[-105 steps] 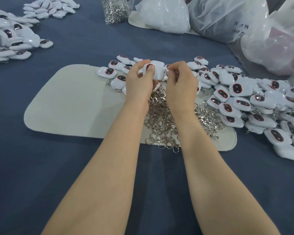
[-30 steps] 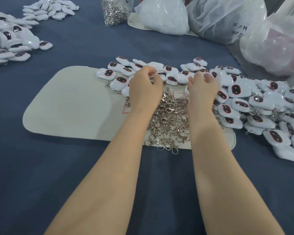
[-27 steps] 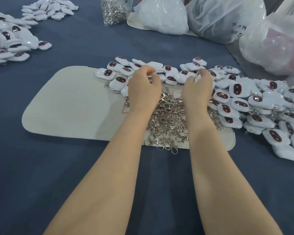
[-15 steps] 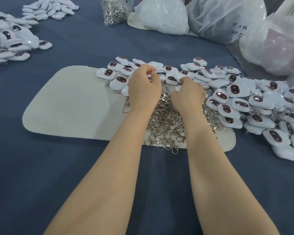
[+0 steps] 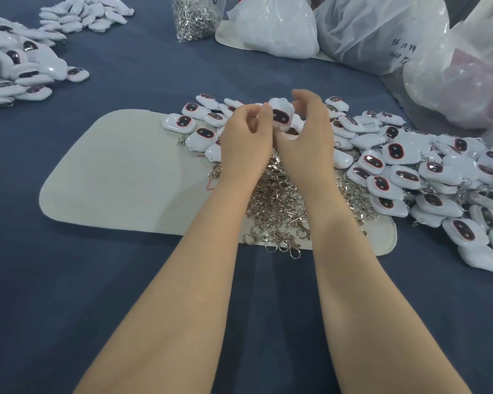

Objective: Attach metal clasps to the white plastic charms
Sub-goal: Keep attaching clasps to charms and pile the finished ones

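I hold one white charm [image 5: 281, 116] with a dark red-rimmed oval face up between both hands, above the pile. My right hand [image 5: 308, 135] curls round its right side. My left hand [image 5: 245, 137] pinches at its left edge with thumb and forefinger; whether a clasp is also between those fingers is hidden. A heap of loose silver metal clasps [image 5: 279, 206] lies under my wrists on a pale mat [image 5: 125, 172]. Several more white charms [image 5: 404, 166] are spread across the mat's far edge and off to the right.
The table has a dark blue cloth. Other charm piles lie at the far left [image 5: 17, 72] and back left [image 5: 83, 12]. A clear bag of clasps [image 5: 194, 15] stands at the back, with large plastic bags [image 5: 376, 32] at the back right.
My right hand reached into the charms on the right, closed on one, and lifted it toward my left hand. My left hand rose slightly to meet it.
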A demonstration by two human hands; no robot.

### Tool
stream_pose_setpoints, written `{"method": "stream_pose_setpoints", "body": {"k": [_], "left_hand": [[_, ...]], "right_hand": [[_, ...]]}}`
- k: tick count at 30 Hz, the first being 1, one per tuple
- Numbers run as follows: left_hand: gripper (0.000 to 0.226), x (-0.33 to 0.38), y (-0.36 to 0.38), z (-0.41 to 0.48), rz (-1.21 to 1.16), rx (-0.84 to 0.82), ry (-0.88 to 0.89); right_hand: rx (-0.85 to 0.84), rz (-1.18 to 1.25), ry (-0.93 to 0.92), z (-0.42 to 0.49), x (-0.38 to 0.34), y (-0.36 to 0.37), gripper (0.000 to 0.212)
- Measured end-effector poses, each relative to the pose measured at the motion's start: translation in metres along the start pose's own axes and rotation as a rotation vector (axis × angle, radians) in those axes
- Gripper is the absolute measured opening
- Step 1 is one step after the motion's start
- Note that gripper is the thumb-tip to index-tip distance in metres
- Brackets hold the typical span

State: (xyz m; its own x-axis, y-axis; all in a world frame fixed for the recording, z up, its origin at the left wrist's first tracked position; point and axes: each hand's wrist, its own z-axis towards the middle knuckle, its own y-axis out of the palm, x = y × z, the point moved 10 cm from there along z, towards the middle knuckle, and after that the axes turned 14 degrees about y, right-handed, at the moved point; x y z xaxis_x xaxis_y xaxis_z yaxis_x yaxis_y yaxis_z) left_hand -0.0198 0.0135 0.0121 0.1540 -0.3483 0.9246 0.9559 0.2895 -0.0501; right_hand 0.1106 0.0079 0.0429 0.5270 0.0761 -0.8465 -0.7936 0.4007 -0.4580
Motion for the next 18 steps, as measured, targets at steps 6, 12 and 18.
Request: {"method": "stream_pose_setpoints", "body": {"k": [6, 12, 18], "left_hand": [[0.017, -0.006, -0.003, -0.001, -0.14, 0.001, -0.084], [0.021, -0.007, -0.004, -0.002, -0.119, -0.001, -0.082], [0.008, -0.011, -0.007, -0.001, -0.143, 0.066, -0.109]], "right_hand": [[-0.138, -0.005, -0.034, -0.004, -0.004, 0.019, 0.054], [-0.15, 0.087, 0.068, -0.002, 0.001, 0.016, 0.045], [-0.057, -0.021, 0.131, 0.004, 0.011, 0.0, 0.032]]}}
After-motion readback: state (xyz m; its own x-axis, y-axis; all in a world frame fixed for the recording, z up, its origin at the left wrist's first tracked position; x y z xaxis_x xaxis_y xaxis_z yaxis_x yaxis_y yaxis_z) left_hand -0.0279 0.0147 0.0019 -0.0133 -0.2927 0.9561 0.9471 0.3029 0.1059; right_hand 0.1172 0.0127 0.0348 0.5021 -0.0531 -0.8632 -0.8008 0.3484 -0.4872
